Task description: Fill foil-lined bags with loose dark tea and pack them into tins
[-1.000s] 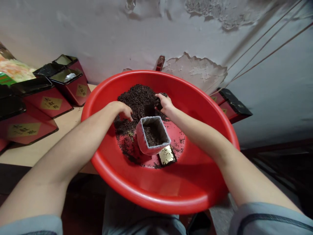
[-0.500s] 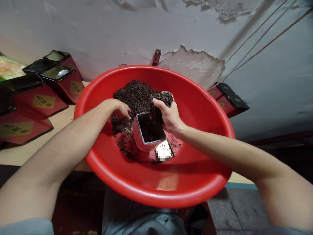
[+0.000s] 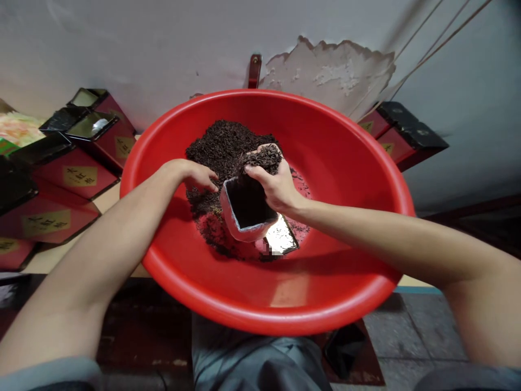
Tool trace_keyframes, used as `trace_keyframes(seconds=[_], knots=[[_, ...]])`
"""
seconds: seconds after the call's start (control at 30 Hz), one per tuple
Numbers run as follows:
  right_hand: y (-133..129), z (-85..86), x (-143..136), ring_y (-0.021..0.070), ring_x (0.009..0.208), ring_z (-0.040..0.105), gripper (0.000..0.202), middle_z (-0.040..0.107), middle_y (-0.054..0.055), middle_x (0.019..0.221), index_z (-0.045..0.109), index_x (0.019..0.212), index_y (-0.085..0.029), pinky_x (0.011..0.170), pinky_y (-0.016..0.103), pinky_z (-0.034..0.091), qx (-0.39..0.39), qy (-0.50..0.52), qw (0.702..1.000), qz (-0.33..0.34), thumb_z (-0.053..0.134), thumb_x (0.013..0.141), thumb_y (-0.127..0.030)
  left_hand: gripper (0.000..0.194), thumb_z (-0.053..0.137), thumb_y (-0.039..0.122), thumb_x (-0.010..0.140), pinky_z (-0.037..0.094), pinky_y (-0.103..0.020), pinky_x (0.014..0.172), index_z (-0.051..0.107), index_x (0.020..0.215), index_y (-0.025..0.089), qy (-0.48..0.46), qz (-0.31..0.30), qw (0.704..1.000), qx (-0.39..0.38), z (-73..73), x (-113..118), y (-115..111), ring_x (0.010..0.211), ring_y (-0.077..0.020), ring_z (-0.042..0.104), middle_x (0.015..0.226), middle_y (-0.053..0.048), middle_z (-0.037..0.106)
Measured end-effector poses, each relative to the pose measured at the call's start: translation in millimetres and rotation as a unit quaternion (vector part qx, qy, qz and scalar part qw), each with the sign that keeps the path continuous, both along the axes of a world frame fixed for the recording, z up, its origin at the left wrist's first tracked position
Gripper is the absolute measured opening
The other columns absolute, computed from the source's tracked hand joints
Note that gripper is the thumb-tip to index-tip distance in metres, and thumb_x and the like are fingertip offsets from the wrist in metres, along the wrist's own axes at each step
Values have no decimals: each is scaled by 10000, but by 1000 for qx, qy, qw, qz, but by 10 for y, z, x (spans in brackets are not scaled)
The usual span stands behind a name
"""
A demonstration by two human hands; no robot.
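A big red plastic basin [image 3: 345, 282] holds a heap of dark loose tea leaves [image 3: 222, 138]. Inside it stands a square container [image 3: 249, 234] with a silvery rim and a dark interior. My right hand [image 3: 280, 187] is closed around a handful of tea leaves, over the container's back right edge. Just left of the container, my left hand [image 3: 199, 176] rests at the edge of the heap; its visible fingers are apart and hold nothing I can see. A shiny square plate [image 3: 281, 236] with a dark edge lies beside the container, sprinkled with leaves.
Several red and black tea tins [image 3: 79, 174] with yellow labels crowd the table on the left. More tins [image 3: 407, 133] stand at the right, by the wall. Peeling plaster [image 3: 334, 70] and cords [image 3: 431, 51] show behind the basin. A dark object [image 3: 345, 347] lies below its front rim.
The view has shifted, so the basin sits a little higher. My right hand, still full of tea leaves, has moved slightly left over the container. My left hand has barely moved.
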State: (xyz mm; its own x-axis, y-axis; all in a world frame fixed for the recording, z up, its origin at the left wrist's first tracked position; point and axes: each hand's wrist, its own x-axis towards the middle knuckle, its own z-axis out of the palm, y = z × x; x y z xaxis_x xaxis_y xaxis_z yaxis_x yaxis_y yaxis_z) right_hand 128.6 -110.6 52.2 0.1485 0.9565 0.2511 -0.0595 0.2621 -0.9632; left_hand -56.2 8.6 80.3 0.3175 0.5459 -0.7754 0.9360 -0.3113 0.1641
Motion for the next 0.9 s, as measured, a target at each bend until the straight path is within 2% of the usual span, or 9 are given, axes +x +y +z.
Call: trace_keyframes(seconds=[0.13, 0.27, 0.4, 0.5, 0.6, 0.67, 0.77, 0.83, 0.9], knots=[[24, -30, 4, 204, 914, 631, 380, 645, 6, 935, 517, 932, -271, 946, 419, 568, 12, 13, 1000, 20, 782, 721, -444, 830, 531, 470, 995, 583, -251, 832, 209, 1735, 274, 8, -10, 1000, 5, 16, 25, -29, 1345, -281, 645, 1546, -131, 632], [19, -21, 10, 225, 966, 657, 383, 689, 15, 979, 526, 924, -269, 973, 441, 567, 19, 41, 997, 55, 776, 652, -372, 820, 520, 444, 992, 577, -237, 866, 231, 1730, 237, 19, 1, 1000, 5, 95, 71, -94, 1360, -269, 632, 1587, -133, 592], [-15, 51, 33, 229, 909, 671, 349, 700, 16, 952, 552, 867, -252, 933, 451, 581, 23, 55, 993, 103, 775, 599, -270, 840, 525, 467, 978, 584, -259, 912, 229, 1730, 237, 26, -11, 1000, 3, 125, 79, -102, 1373, -283, 620, 1616, -134, 564], [-37, 135, 73, 232, 919, 664, 294, 702, 27, 949, 566, 827, -246, 949, 458, 569, 33, 13, 990, 134, 763, 609, -225, 827, 541, 457, 982, 580, -250, 912, 245, 1726, 249, 21, -3, 1000, -2, 107, 62, -83, 1371, -282, 623, 1622, -128, 558], [-28, 214, 144, 227, 936, 653, 220, 706, 30, 946, 605, 822, -243, 961, 441, 553, 71, -75, 979, 176, 738, 654, -192, 796, 556, 429, 994, 577, -244, 894, 279, 1718, 247, 15, 13, 1000, 5, 94, 50, -88, 1367, -279, 631, 1608, -118, 575], [2, 245, 208, 222, 949, 658, 210, 714, 23, 958, 639, 846, -235, 952, 420, 546, 110, -159, 959, 209, 701, 669, -140, 776, 572, 440, 995, 577, -244, 888, 314, 1707, 270, 17, 18, 1000, 14, 98, 51, -108, 1363, -287, 635, 1601, -99, 587], [59, 264, 317, 228, 1015, 679, 368, 736, 29, 1040, 707, 925, -225, 954, 392, 539, 164, -308, 901, 256, 621, 632, -20, 759, 572, 449, 1001, 568, -227, 873, 326, 1702, 294, 22, 16, 999, 24, 112, 58, -136, 1357, -277, 639, 1592, -85, 598], [84, 282, 384, 230, 1061, 688, 478, 741, 50, 1120, 743, 973, -219, 948, 370, 543, 186, -390, 856, 284, 570, 611, 42, 770, 557, 451, 1003, 565, -224, 861, 309, 1708, 263, 28, 2, 999, 25, 117, 61, -129, 1346, -265, 644, 1581, -104, 606], [90, 320, 437, 219, 1063, 697, 494, 743, 72, 1151, 764, 1007, -201, 933, 351, 550, 200, -436, 826, 297, 552, 648, 65, 759, 568, 440, 988, 560, -241, 914, 364, 1684, 217, 25, -41, 997, 58, 119, 60, -98, 1354, -260, 635, 1578, -121, 606]])
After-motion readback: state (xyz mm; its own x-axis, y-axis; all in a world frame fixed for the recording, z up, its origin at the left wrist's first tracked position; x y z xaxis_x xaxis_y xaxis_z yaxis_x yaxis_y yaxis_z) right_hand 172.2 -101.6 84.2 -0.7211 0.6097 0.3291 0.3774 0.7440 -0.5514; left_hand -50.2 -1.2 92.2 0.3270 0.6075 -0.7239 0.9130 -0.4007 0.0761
